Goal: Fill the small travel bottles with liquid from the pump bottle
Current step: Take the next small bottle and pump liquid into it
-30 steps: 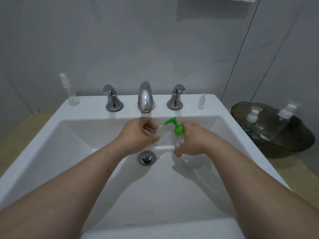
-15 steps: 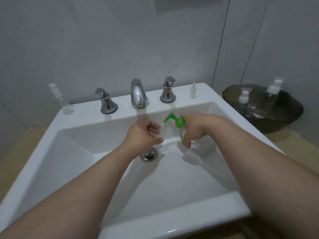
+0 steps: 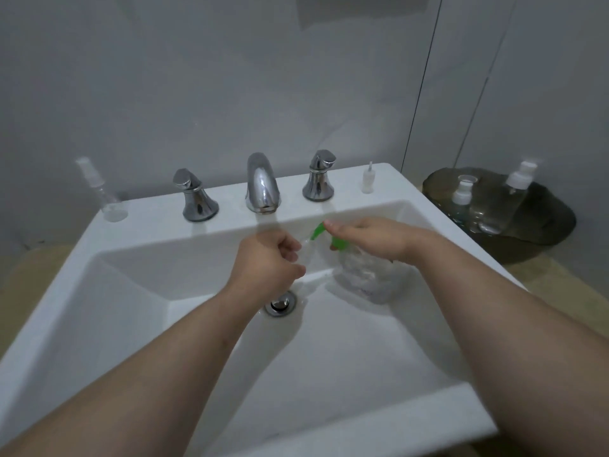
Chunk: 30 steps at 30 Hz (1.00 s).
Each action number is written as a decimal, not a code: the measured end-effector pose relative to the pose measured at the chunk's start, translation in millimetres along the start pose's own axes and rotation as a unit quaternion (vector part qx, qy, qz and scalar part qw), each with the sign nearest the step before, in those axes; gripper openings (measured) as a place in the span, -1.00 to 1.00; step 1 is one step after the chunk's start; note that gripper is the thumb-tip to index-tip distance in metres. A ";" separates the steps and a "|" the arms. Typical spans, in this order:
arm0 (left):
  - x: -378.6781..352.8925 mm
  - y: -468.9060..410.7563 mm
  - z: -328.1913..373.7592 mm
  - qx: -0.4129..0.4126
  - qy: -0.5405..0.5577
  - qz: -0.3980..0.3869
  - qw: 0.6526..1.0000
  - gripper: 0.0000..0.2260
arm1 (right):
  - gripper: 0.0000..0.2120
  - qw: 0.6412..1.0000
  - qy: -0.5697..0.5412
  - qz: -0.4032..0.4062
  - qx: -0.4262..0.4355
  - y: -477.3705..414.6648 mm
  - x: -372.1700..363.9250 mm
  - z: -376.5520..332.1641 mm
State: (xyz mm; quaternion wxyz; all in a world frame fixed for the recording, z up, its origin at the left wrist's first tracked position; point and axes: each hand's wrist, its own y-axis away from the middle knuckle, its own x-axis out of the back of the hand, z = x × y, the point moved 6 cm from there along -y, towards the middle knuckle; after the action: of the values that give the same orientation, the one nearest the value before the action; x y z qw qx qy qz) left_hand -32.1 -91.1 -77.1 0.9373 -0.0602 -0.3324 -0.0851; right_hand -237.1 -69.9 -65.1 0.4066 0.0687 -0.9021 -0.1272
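Your left grip (image 3: 267, 258) curls round a travel bottle (image 3: 306, 250). Your right grip (image 3: 369, 235) presses flat-fingered on the green pump (image 3: 317, 231), near the faucet (image 3: 262, 183).

No text, brand, number or sign is readable anywhere. The pump bottle (image 3: 365, 275) has faint marks on its clear wall, too blurred to read. Other bottles are too small to tell.
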 end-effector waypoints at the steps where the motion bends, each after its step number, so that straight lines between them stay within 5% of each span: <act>1: 0.0 -0.1 0.8 0.000 0.002 0.002 1.000 -0.75 | -0.17 1.000 -0.017 0.025 0.002 -1.4 0.4 0.3; 10: -5.9 5.0 -0.4 0.034 0.094 -0.033 0.994 -0.76 | -0.30 0.982 -0.114 0.148 0.018 -6.6 -0.3 6.7; 21: -6.5 9.7 -0.8 0.028 0.145 -0.074 0.986 -0.79 | -0.05 0.985 -0.054 0.156 0.045 -13.6 -4.6 5.4; 30: -11.5 6.8 -15.1 0.090 0.235 -0.078 0.965 -0.73 | -0.11 0.986 -0.043 0.155 0.038 -21.0 -7.2 4.9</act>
State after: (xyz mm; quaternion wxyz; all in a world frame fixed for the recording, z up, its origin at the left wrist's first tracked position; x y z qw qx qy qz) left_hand -30.3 -85.6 -96.4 0.9811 0.0718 -0.1133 -0.1395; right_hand -235.6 -87.6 -79.4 0.3794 -0.0619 -0.9226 -0.0315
